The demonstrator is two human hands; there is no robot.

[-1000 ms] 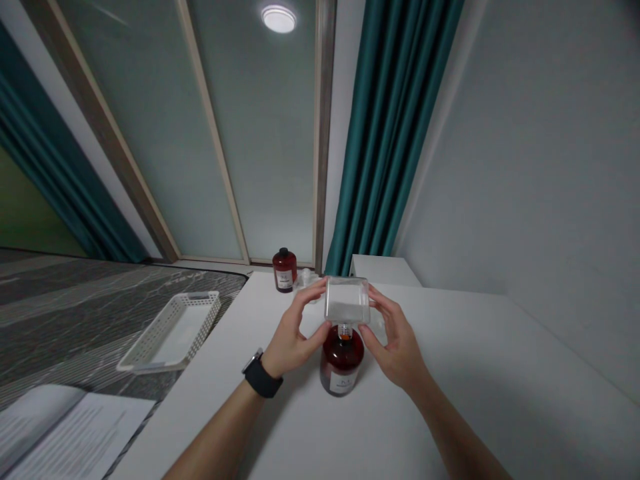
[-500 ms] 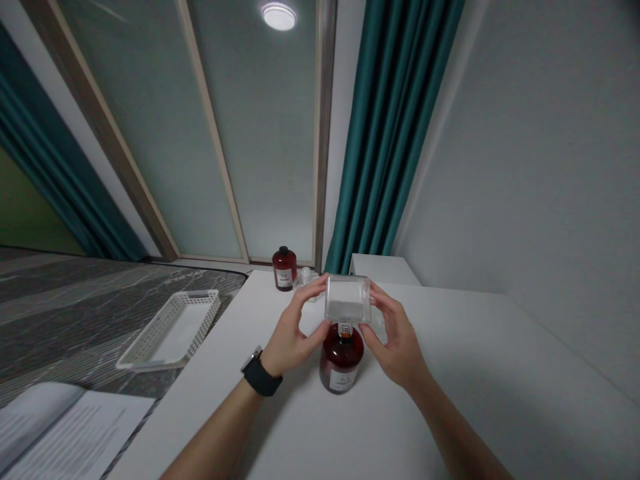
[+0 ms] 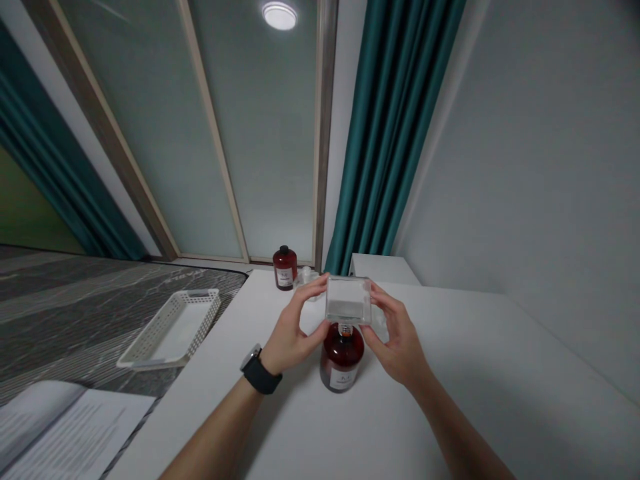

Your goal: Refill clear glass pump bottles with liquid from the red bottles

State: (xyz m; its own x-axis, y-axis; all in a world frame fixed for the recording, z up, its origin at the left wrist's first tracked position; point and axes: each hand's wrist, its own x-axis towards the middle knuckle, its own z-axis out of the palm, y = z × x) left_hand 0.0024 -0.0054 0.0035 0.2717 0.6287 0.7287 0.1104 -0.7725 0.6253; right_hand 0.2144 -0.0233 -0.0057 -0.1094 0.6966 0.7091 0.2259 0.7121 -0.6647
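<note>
Container (image 3: 349, 300) | between fingertips of both hands (image 3: 294, 339) | above red-brown bottle (image 3: 343, 353)

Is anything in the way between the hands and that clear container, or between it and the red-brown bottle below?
Nothing visible: the left hand and right hand hold the clear container directly, from both sides, and nothing else shows between it and the red-brown bottle just below.

You work in dim, cool light. Observe the round lamp shape (image 3: 279, 16) glowing white near the top edge. Small glints mark the dark red bottle (image 3: 343, 357) before you. A soft shadow lies on the table (image 3: 320, 440) beside your left forearm (image 3: 215, 427). Wide-angle distortion slants the left door post (image 3: 125, 170); you find the booklet (image 3: 107, 420) print too blurred to read.
</note>
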